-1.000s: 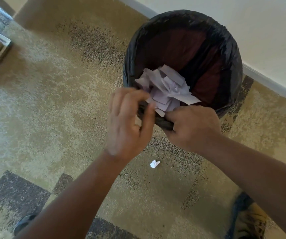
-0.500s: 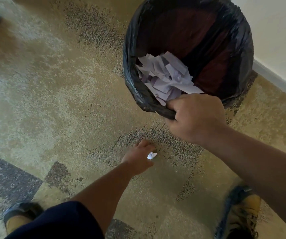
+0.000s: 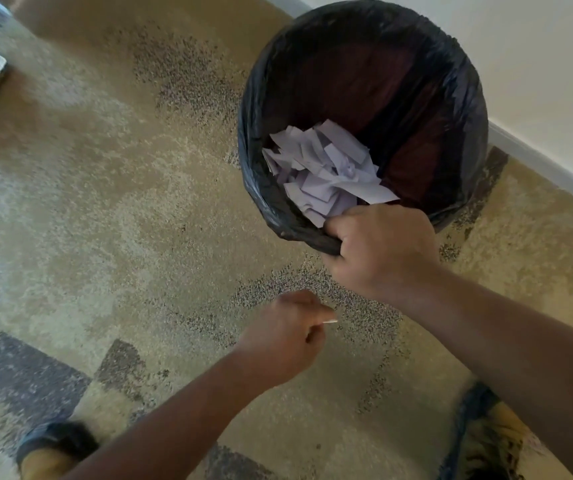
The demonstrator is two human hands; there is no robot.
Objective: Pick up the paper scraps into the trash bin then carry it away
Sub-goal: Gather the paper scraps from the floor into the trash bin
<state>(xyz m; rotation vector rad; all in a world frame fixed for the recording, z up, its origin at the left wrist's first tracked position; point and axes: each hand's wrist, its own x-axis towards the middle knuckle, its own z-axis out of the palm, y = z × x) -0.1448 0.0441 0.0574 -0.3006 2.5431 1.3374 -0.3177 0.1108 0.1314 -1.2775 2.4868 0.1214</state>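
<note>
**Last scrap pinched, bin held**

Left hand (image 3: 283, 336) pinches a small paper scrap (image 3: 330, 321) just above the carpet (image 3: 105, 220). Right hand (image 3: 380, 249) clenches the trash bin (image 3: 458, 109) near rim; paper scraps (image 3: 326, 171) piled inside, wall (image 3: 537, 46) behind.

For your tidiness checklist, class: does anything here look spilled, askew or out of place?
Nothing stands out. The paper scraps lie inside the trash bin, whose rim the right hand grips; the left hand pinches a small scrap.
</note>
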